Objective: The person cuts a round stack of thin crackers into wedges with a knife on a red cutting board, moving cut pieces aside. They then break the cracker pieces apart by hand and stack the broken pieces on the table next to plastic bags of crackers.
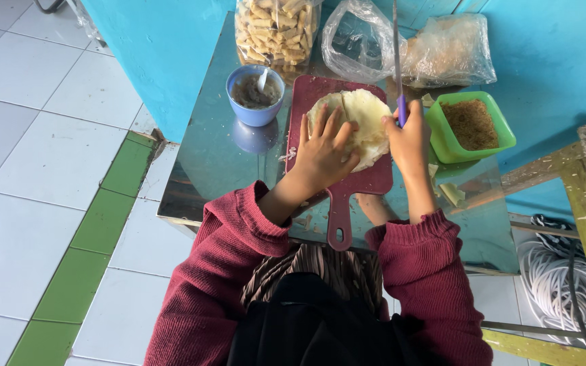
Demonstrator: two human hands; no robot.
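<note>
Right now the left hand [321,152] is lying flat, fingers spread, pressing on a pale round cabbage half [361,125] that is resting on a dark red cutting board [337,196] in the middle of a shiny metal table [218,163]. Just beside it, the right hand [408,139] is gripping the purple handle of a knife [397,61], whose blade is pointing away from the person past the cabbage's right edge. A blue bowl [255,95] with a spoon is sitting left of the board, a green container [469,127] of brown crumbs is sitting right of it, and plastic bags [401,44] are lying at the far edge.
</note>
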